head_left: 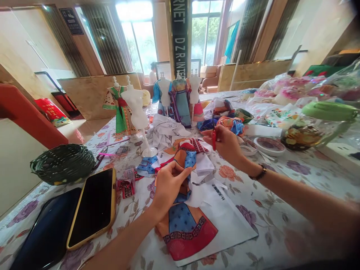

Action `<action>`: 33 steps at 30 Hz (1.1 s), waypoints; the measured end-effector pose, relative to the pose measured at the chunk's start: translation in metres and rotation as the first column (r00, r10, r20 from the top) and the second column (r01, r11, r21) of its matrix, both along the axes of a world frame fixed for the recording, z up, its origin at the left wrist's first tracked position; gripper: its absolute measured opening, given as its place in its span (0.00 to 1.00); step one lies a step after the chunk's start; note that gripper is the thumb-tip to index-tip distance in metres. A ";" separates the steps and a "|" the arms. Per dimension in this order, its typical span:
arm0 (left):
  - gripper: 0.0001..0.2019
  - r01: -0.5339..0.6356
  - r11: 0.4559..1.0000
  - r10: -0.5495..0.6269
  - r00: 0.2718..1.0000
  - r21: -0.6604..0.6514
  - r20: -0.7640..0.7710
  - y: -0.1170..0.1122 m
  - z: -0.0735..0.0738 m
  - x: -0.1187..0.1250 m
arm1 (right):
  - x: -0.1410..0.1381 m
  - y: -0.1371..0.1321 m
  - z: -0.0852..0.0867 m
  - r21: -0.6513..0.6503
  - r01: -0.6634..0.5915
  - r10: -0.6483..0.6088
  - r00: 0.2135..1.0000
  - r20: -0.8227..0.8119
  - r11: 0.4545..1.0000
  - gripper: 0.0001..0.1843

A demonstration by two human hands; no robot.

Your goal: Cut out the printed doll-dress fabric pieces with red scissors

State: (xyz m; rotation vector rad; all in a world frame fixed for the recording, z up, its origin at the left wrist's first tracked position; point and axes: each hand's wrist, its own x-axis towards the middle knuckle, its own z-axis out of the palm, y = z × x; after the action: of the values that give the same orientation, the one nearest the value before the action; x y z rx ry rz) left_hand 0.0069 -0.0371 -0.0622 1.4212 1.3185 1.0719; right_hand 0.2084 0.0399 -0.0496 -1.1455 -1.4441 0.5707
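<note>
1. Location: the printed cloth piece (190, 159) is held above the middle of the table (132, 245), which is spread with a flowered cover. It is well in from the left edge.
2. Orientation, cloth: folded and crumpled; its visible length runs roughly from the far side toward the near edge. The full outline is hidden by the hand.
3. Left hand (168, 183): nearly closed, thumb and forefinger pinching the cloth piece, thumb pointing to the right.
4. Right hand (226, 144): fingers curled around the red-handled scissors (214, 139), raised above the table to the right of the cloth and apart from it.
5. Orientation, scissors: long axis close to upright, handle low, dark blades upward. Whether the blades are parted cannot be told.
6. Below the left hand: a white printed sheet (236, 221), one corner pointing right. Its blue-and-red panel (194, 228) widens toward the near edge.
7. Beyond the hands: white paper scraps (165, 131) and a bare white mannequin (136, 107).
8. Toward the left edge: a dark woven basket (62, 165), with a yellow-cased phone (94, 206) nearer the person.
9. Right of the scissors: a tape roll (278, 150), lying flat.
</note>
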 end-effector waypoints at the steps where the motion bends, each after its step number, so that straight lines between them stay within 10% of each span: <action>1: 0.18 -0.011 1.000 0.011 1.000 0.000 0.007 0.000 0.000 0.000 | 0.000 -0.008 -0.007 -0.023 -0.013 0.012 1.000 -0.027 1.000 0.18; 9: 0.11 -0.032 0.999 0.032 0.999 0.041 -0.001 0.002 0.003 0.001 | -0.002 -0.056 -0.028 -0.318 -0.295 0.244 0.950 -0.193 0.901 0.22; 14: 0.07 -0.049 0.994 0.054 0.997 0.102 -0.049 0.005 0.004 -0.001 | -0.007 -0.068 -0.024 -0.553 -0.512 0.314 0.853 -0.416 0.658 0.21; 22: 0.03 -0.036 0.974 0.041 0.999 0.225 -0.020 -0.003 0.015 0.004 | -0.017 -0.075 -0.036 -0.448 -0.782 0.364 0.607 -0.706 0.434 0.15; 33: 0.03 0.057 0.994 -0.060 0.998 0.088 0.028 -0.006 0.009 0.005 | -0.021 -0.071 -0.030 -0.309 -0.533 0.183 0.681 -0.709 0.787 0.16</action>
State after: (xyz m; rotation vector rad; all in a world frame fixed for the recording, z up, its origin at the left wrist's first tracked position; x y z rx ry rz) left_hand 0.0119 -0.0431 -0.0537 1.4928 1.2139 1.1201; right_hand 0.1876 -0.0312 -0.0794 -0.8707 -0.9116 1.5560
